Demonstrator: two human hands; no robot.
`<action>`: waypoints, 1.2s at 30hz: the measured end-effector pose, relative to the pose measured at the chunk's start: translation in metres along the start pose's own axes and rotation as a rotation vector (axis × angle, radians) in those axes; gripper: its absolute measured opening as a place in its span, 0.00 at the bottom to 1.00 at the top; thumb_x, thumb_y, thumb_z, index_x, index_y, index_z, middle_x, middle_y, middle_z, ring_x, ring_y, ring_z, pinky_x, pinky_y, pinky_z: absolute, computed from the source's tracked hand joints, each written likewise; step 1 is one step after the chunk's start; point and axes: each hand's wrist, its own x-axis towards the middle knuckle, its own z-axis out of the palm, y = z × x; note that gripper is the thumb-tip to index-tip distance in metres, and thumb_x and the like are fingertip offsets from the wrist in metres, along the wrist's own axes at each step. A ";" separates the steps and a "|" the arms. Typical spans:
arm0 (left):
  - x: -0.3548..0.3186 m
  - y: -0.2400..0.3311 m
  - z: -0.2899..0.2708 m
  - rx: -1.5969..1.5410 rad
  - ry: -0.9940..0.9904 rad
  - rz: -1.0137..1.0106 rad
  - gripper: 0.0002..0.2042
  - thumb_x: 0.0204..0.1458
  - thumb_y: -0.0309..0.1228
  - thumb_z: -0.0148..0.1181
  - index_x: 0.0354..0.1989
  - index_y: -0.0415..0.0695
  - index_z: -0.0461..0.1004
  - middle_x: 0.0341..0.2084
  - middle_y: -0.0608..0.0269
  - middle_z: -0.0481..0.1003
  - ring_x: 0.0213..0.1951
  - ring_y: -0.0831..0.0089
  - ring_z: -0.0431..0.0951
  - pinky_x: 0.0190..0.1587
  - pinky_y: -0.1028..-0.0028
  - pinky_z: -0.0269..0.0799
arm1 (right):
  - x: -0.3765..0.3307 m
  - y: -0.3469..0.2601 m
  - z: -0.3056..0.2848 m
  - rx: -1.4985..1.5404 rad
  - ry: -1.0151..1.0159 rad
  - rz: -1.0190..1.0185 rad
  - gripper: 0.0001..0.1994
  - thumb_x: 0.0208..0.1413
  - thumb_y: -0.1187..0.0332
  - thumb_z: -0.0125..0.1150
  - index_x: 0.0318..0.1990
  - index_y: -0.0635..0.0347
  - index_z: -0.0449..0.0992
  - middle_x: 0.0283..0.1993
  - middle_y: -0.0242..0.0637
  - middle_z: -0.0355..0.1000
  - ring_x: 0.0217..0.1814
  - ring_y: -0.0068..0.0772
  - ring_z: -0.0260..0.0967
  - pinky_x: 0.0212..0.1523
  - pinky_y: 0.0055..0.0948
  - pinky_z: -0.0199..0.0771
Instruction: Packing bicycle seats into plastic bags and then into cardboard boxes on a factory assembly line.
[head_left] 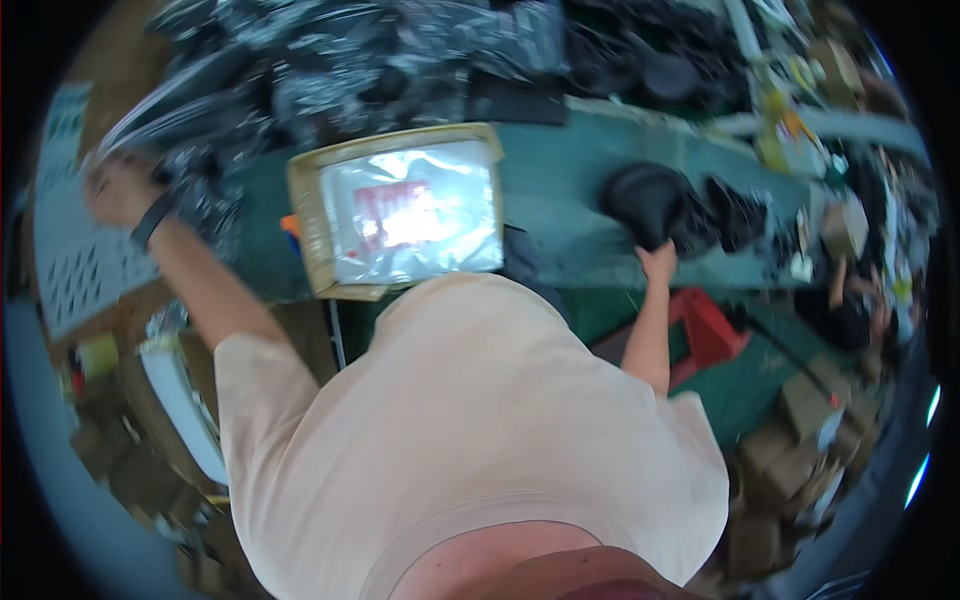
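Note:
At the far left, my left hand (120, 190), smeared by motion and with a dark band on its wrist, is at the drawn-out corner of a clear plastic bag (190, 105). That bag stretches from the heap at the back to my fingers. My right hand (657, 262) grips the near edge of a black rounded item (645, 205) lying on the green worktable (555, 190); its exact kind is unclear. A second black piece (735, 213) lies just right of it. Between my arms sits an open cardboard box (310, 230) with shiny clear plastic packaging (410, 215) inside, printed in red.
Plastic-wrapped dark goods (370, 60) heap along the back, with more black items (660, 70) to their right. A printed sheet (75, 240) lies far left. A red pallet jack (700, 330) stands below the table; cardboard boxes (790, 450) and another person (845, 310) are right.

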 end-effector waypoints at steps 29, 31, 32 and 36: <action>-0.576 -0.073 0.050 0.548 -1.457 -0.001 0.11 0.64 0.40 0.65 0.44 0.45 0.82 0.46 0.52 0.81 0.46 0.46 0.83 0.46 0.51 0.79 | -0.243 -0.029 -0.029 2.248 -0.948 0.904 0.39 0.65 0.30 0.59 0.57 0.64 0.78 0.43 0.46 0.81 0.36 0.38 0.79 0.35 0.32 0.82; -0.579 -0.079 0.051 0.517 -1.452 0.031 0.11 0.66 0.37 0.61 0.47 0.44 0.83 0.45 0.49 0.82 0.46 0.44 0.83 0.47 0.50 0.79 | -0.254 -0.026 -0.034 2.136 -0.805 0.822 0.35 0.67 0.35 0.61 0.58 0.62 0.78 0.45 0.48 0.81 0.39 0.43 0.81 0.40 0.36 0.86; -0.577 -0.084 0.050 0.501 -1.463 0.049 0.11 0.67 0.35 0.59 0.49 0.43 0.83 0.45 0.47 0.83 0.46 0.44 0.83 0.48 0.50 0.79 | -0.258 -0.026 -0.035 2.066 -0.749 0.780 0.32 0.68 0.37 0.62 0.58 0.61 0.78 0.46 0.49 0.81 0.41 0.45 0.82 0.43 0.38 0.88; -0.570 -0.124 0.039 0.328 -1.358 -0.077 0.14 0.68 0.34 0.52 0.41 0.37 0.82 0.38 0.43 0.85 0.40 0.46 0.85 0.45 0.54 0.79 | -0.243 -0.039 -0.038 2.243 -0.552 0.962 0.30 0.65 0.50 0.70 0.64 0.58 0.67 0.61 0.60 0.71 0.61 0.57 0.76 0.60 0.57 0.85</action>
